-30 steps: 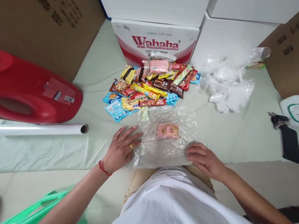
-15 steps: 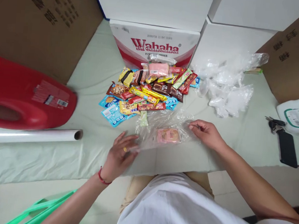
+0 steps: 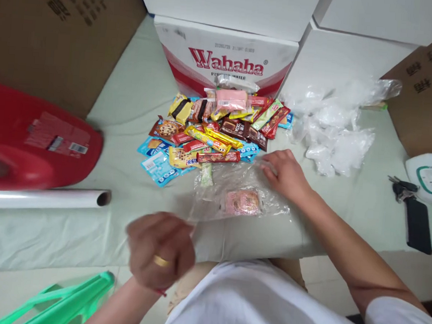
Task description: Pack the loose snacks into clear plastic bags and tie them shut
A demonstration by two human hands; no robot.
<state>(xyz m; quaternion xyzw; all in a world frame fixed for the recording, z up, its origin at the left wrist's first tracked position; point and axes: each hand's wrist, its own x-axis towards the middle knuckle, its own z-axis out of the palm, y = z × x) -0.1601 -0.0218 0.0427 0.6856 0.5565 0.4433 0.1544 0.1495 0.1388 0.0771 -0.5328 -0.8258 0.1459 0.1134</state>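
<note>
Left hand (image 3: 161, 250) has just risen, clenched seemingly on clear plastic (image 3: 213, 199), so work around pink-packaged snack (image 3: 243, 202) looks unfinished; right hand (image 3: 284, 172) grip unclear.

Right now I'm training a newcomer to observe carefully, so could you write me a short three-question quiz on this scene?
1. Which hand wears the gold-coloured metal ring?
2. True or false: the pink rectangular wrapped snack by the crinkled clear plastic film lies nearer the person than the colourful snack pile.
3. Fill in: the white-and-red cardboard box bears the large word "____".

Key: 1. Left hand. 2. True. 3. Wahaha.
</note>
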